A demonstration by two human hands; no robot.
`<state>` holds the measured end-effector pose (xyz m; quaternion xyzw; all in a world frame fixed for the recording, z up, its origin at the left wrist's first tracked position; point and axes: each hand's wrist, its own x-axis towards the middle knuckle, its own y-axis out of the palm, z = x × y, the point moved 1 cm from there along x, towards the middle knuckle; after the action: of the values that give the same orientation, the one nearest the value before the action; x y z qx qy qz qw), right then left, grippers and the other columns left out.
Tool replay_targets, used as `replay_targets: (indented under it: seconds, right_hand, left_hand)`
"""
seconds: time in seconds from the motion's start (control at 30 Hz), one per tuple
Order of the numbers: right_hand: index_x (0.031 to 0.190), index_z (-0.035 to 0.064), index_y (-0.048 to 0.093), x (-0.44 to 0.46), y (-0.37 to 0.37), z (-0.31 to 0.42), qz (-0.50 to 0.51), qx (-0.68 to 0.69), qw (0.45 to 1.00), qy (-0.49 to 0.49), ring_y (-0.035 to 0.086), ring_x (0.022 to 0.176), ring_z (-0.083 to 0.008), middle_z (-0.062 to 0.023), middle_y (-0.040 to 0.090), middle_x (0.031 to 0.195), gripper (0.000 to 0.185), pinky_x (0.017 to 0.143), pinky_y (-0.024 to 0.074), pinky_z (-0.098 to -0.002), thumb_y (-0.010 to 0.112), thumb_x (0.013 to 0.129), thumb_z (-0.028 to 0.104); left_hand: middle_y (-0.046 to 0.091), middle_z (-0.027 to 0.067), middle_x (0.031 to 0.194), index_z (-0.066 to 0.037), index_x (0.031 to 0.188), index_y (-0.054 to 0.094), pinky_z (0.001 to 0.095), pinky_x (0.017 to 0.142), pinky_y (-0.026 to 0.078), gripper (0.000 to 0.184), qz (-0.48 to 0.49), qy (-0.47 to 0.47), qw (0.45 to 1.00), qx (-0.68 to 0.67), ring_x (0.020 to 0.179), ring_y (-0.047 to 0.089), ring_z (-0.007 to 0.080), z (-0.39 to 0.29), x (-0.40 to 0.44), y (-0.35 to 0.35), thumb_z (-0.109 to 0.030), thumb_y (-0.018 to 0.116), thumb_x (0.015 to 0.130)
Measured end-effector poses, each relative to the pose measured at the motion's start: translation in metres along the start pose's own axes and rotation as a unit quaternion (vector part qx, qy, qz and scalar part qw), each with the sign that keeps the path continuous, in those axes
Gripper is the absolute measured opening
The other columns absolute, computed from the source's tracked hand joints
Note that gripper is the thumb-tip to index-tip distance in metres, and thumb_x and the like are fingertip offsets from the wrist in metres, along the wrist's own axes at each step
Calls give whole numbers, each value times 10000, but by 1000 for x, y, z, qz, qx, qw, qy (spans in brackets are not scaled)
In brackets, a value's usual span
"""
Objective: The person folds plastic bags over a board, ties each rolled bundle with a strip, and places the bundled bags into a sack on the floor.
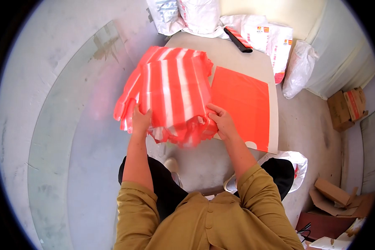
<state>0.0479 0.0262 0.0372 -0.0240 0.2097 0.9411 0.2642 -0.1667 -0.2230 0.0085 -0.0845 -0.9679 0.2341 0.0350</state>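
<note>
Holding this loose plastic well calls for even pressure from both sides: thumbs on top, fingers spread underneath, so that the layers do not slide over one another. The left hand is closed on the near left edge of the striped bundle, and the right hand grips its near right corner; some fingertips are hidden by the plastic. Keeping the hands level would suit such floppy stuff, and a light pinch should crease it less than a hard squeeze. The near edge is uneven, so gathering stray layers under the thumbs would help.

The bundle sits at upper centre of the frame, over the left part of the table; whether it rests there or is lifted, I cannot tell. It is thin, many-layered and glossy, orange-red with white stripes, and its lower edge is ragged. A flat red sheet lies just right of it.
</note>
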Motion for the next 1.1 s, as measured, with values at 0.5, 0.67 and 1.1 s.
replay_targets:
  seconds: [0.5,0.67,1.1]
  right_hand:
    - [1323,-30,595,-35,-90,-17,-94,-48,994,10,651,1007,-178,-115,659,1192,390,883,547,-302,570,935,-16]
    - [1311,-31,608,-66,-149,-4,-171,-104,980,3,655,965,-159,-103,671,1143,391,859,534,-273,578,921,-24]
    - [1280,-42,636,-105,-243,-1,-301,-98,948,-39,629,988,-149,-106,682,1139,399,877,498,-259,602,885,7]
  left_hand:
    - [705,197,1068,-83,1288,619,420,869,531,418,51,143,985,83,973,682,343,-81,-46,39,-159,637,878]
    - [700,184,1108,-60,1229,661,409,922,510,360,121,183,974,50,1029,669,329,-91,-63,117,-167,638,886]
    - [655,198,1255,-65,1371,575,317,948,494,481,311,108,944,-16,1117,637,248,-94,-91,223,-96,622,893]
